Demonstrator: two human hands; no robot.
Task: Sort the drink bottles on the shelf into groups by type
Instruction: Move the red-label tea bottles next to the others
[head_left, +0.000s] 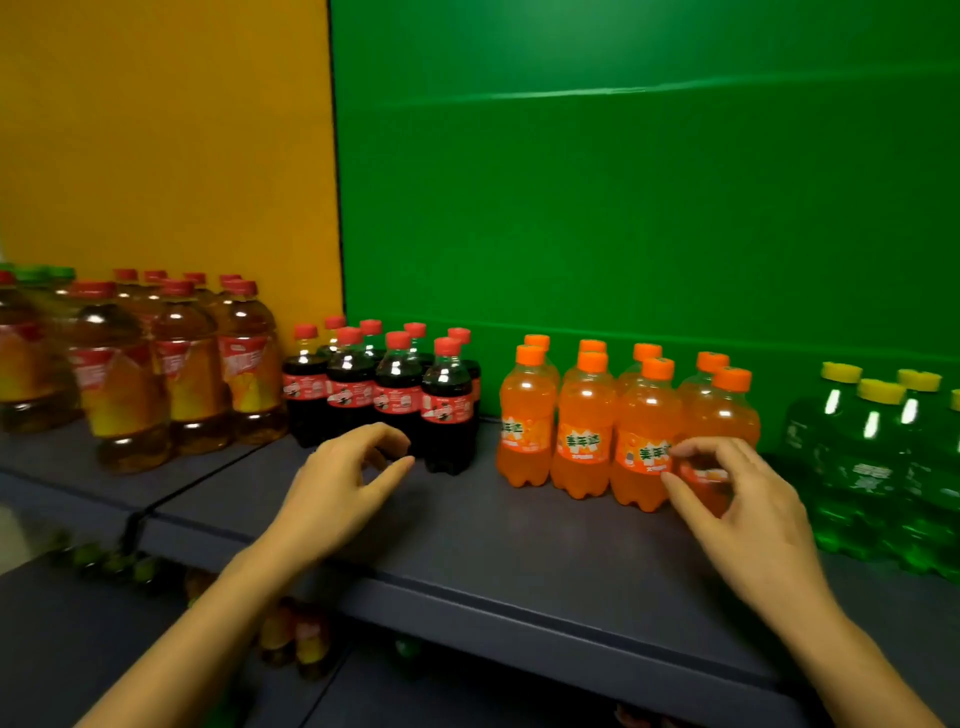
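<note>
as the colas (395, 395), orange sodas (582, 415), green sodas (857, 457) and teas (182, 364) already stand in separate clusters on the shelf (519, 545), sorting looks nearly done; only some green caps (60, 273) behind the teas may be strays. the left hand (337, 483) hangs by the colas, fingers loosely curled and empty. the right hand (737, 499) curls at the front orange soda, though i cannot tell whether it grips.

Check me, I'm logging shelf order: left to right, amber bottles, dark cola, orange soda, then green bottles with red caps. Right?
No: the head view shows the green bottles with yellow caps, not red. The order of amber bottles, dark cola, orange soda, then green is correct.
</note>
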